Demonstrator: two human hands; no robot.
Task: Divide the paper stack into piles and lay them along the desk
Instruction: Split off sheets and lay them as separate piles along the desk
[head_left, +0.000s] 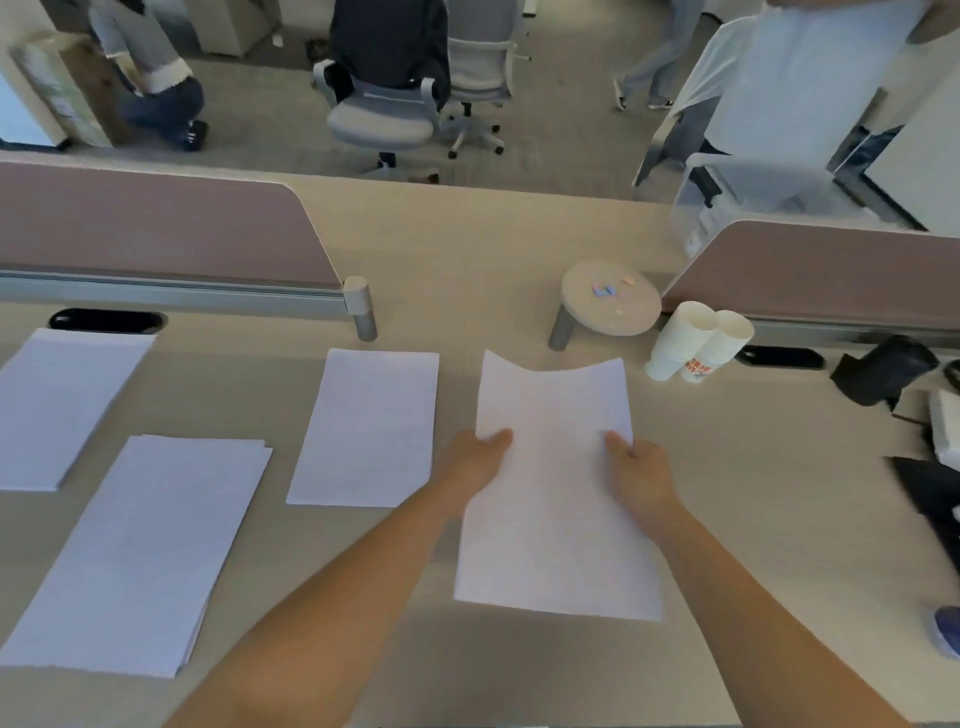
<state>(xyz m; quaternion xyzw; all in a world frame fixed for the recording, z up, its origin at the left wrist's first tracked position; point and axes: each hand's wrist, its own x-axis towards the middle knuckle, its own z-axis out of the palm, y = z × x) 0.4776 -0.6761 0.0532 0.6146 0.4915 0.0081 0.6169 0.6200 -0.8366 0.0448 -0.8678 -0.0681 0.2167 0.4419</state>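
My left hand and right hand hold a thin white paper sheaf by its sides, fingers pinching it, over the pale wooden table, just right of three flat white paper piles.

The far pile lies leftmost on the desk, the near pile before it, the middle pile to their right. The sheaf is right of that, cups behind it.
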